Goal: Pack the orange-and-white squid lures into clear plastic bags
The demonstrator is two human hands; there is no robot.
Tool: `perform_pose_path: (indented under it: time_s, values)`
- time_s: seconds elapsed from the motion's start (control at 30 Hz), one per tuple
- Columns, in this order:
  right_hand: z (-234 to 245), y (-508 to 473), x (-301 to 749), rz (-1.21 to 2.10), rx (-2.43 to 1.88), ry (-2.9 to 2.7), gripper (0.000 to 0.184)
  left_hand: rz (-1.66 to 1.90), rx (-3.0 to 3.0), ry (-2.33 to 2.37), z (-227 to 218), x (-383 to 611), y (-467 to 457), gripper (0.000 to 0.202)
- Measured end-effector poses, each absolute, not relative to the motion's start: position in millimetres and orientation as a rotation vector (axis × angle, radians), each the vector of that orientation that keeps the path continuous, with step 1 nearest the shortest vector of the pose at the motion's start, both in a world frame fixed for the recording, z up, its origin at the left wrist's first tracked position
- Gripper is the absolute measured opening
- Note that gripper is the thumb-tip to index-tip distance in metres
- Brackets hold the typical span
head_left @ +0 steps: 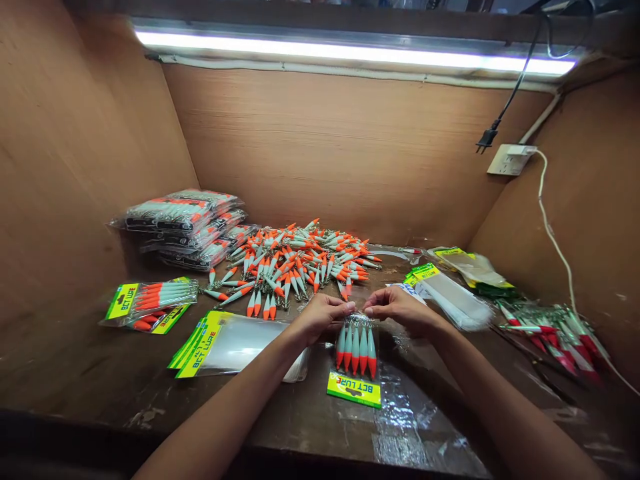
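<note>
A clear plastic bag of fishing lures [355,350] lies in front of me, its yellow and green "BCT LURE" header [354,389] toward the table's near edge. Several pale lures with orange ends sit side by side inside, their hooks at the far end. My left hand [327,313] pinches the left corner of that far end. At its right corner, the thumb and forefinger of my right hand [395,308] are closed on the bag. Just beyond my hands spreads a heap of loose orange and white lures [295,260].
Flat bags [245,347] lie left of my left forearm, with filled bags [153,303] farther left. Stacked lure packs [185,223] stand at back left. To the right are more bags [450,297] and red-and-white lures [560,337]. A plug [486,139] dangles above.
</note>
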State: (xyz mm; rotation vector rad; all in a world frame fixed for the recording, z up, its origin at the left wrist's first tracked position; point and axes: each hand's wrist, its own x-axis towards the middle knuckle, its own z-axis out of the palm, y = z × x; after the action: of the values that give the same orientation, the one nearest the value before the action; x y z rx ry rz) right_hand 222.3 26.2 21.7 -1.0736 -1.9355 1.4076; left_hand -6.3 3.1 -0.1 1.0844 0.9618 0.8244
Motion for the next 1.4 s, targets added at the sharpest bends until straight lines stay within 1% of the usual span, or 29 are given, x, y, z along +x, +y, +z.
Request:
perform_pose_path:
  time_s: [0.07,0.23,0.33,0.4,0.47,0.57,0.63,0.73,0.83,1.0,1.1,1.2,1.4]
  values:
    - [21.7,26.6,222.9,1.406,-1.070,-1.960,0.036,0.826,1.176,0.968,-3.3,-7.2,5.5,0.056]
    - [21.0,24.2,224.2,1.439,-1.032,-1.933,0.041,0.964,1.445,1.034,-4.2,-5.4,7.2,0.050]
    - [19.0,25.3,225.4,1.448,-1.013,-1.923,0.043,1.003,1.436,0.952,-1.4,-4.5,6.4,0.048]
    - [17.4,27.6,225.6,1.406,-1.024,-1.956,0.041,0.988,1.362,0.913,-1.0,-4.6,6.6,0.051]
    - [16.3,28.8,223.7,1.190,-1.084,-1.991,0.035,0.978,1.287,0.929,-1.9,-5.4,6.9,0.053]
    - [16.9,22.6,214.8,0.512,-1.105,-1.984,0.028,1.002,1.223,0.970,-3.5,-6.9,6.3,0.052]
    - [17.4,12.9,204.9,0.155,-1.005,-2.031,0.027,1.017,1.230,0.984,-4.2,-6.9,5.3,0.050]
    - [15.2,-1.1,189.6,-0.053,-0.897,-2.232,0.026,1.017,1.375,0.964,-5.3,-4.8,4.1,0.040]
    - [10.4,-4.8,182.1,-0.127,-0.938,-2.313,0.025,1.024,1.599,0.942,-5.0,-1.8,1.7,0.029]
    - [12.4,-0.7,187.9,-0.115,-0.938,-2.367,0.021,0.971,1.827,1.036,3.0,0.0,-7.7,0.027]
    - [18.8,-4.6,189.7,-0.193,-0.914,-2.447,0.023,0.925,1.812,1.064,3.4,0.8,-9.4,0.023]
    - [20.7,-10.4,186.0,-0.230,-0.894,-2.428,0.026,0.912,1.687,1.011,-1.8,1.7,-6.2,0.025]
    - [9.6,-12.4,181.3,-0.293,-1.015,-2.452,0.019,0.898,1.791,1.061,-2.1,-1.1,-5.0,0.026]
